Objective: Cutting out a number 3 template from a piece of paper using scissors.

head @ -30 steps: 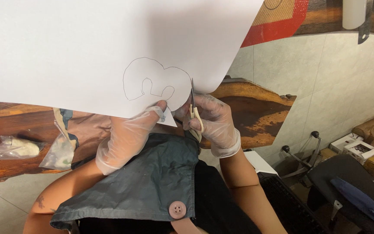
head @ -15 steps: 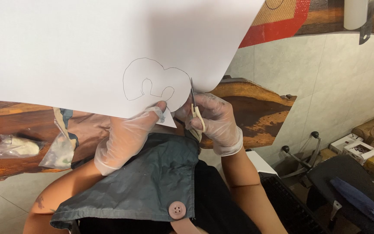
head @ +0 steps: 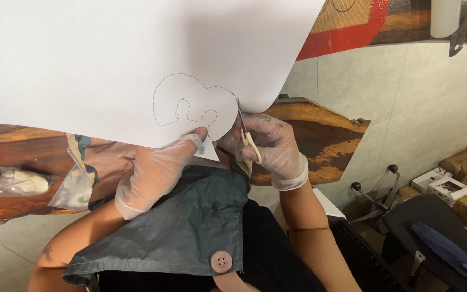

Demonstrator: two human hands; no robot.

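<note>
A large white paper sheet (head: 109,59) fills the upper left, with a pencil outline of a rounded figure (head: 190,105) drawn near its lower edge. My left hand (head: 155,173), in a clear glove, pinches the sheet's bottom edge just under the outline. In my right hand (head: 274,146), also gloved, is a pair of small scissors with cream handles (head: 247,135). The blades point up and cut into the paper along the outline's right side.
A dark wooden counter (head: 320,135) runs behind the hands. Clear plastic bags with pale contents (head: 22,181) lie on it at left. A grey apron with a button (head: 190,232) hangs below. Boxes (head: 449,186) and a black chair (head: 439,232) stand at lower right.
The scissors' blades have worked slightly further up along the right side of the outline. The sheet and my left hand have hardly shifted.
</note>
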